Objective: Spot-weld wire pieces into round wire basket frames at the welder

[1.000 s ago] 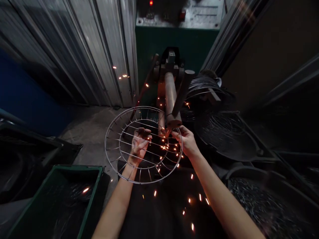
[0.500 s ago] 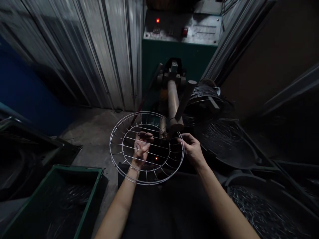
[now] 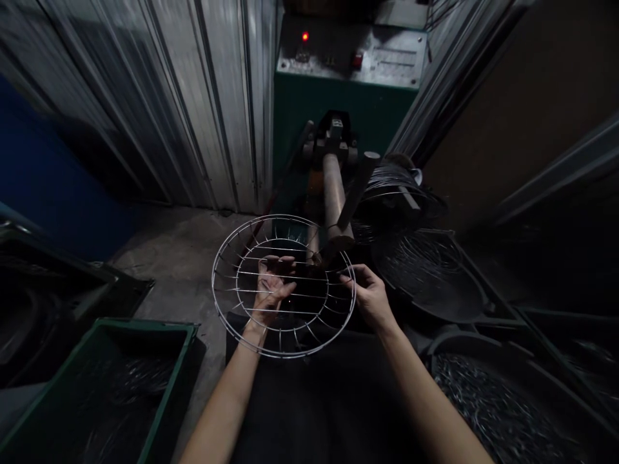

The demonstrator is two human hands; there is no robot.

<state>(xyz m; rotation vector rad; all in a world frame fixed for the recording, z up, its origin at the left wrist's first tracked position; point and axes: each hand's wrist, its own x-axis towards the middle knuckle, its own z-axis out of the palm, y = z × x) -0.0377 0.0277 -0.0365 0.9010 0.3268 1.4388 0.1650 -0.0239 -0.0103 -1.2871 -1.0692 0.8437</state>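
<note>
A round, shallow wire basket (image 3: 290,354) hangs in front of me, its open rim toward me, by the tip of the machine's thick metal arm (image 3: 333,187). My right hand (image 3: 372,295) pinches the basket at its right rim between thumb and fingers. Whether a small wire is also in that pinch, I cannot make out. Through the basket's straight bottom wires I see my left hand (image 3: 273,287), beneath the basket, palm up with its fingers apart. A dark slanting rod (image 3: 358,190) stands off the metal arm close to the basket's far right side.
The green machine (image 3: 343,100) has a panel with a lit red lamp (image 3: 305,37). At right are a wire coil (image 3: 394,183), a dark pan of wires (image 3: 425,274) and a tub of small metal pieces (image 3: 493,399). A green crate (image 3: 181,367) stands at lower left.
The basket and both hands hold nearly the same place. My left fingers have spread slightly. An orange-red glint seen through the basket has faded, and the view has shifted a little.
</note>
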